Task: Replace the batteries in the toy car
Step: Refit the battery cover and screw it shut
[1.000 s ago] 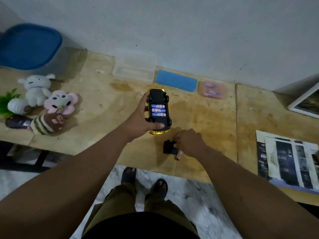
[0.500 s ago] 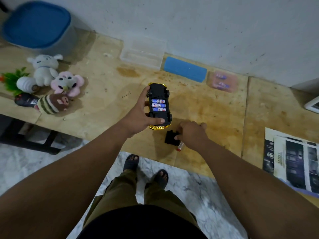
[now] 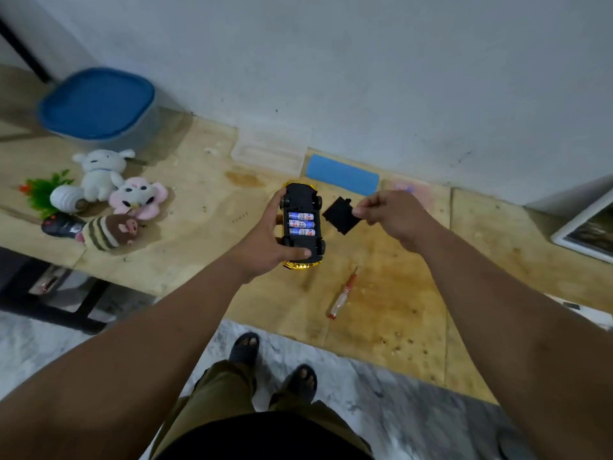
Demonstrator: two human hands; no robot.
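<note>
Late stage, by the look of things. Upside-down black-and-gold plastic toy car [image 3: 302, 224] held above the middle of the stained plywood worktop [image 3: 391, 293], gripped in the left hand [image 3: 270, 242], thumb laid across the near end of the chassis, fingers wrapped along the far side. Battery bay open, with three blue-and-white cylindrical batteries [image 3: 301, 223] seated side by side, filling every slot on show. Whether fresh or spent: cannot tell from the labels, but with the cover in hand, judged to be the new set already fitted.

Flat black plastic battery cover [image 3: 341, 215] pinched at one corner between thumb and fingertips of the right hand [image 3: 388, 210], held in the air just beside the car's right flank, apart from it and tilted, not yet lined up over the bay.

Small screwdriver with clear handle and red tip [image 3: 341, 295] lying loose on the worktop toward the near edge, below the car, untouched.

Left to do, as a judgement: seating the cover over the bay, then fastening it, probably with the screwdriver. No screw visible anywhere; too small to find, if there is one.

Toward the far edge by the wall: a blue rectangular pad [image 3: 341, 175] and a clear plastic box [image 3: 268, 151]. At the left end, soft plush toys [image 3: 109, 200].
</note>
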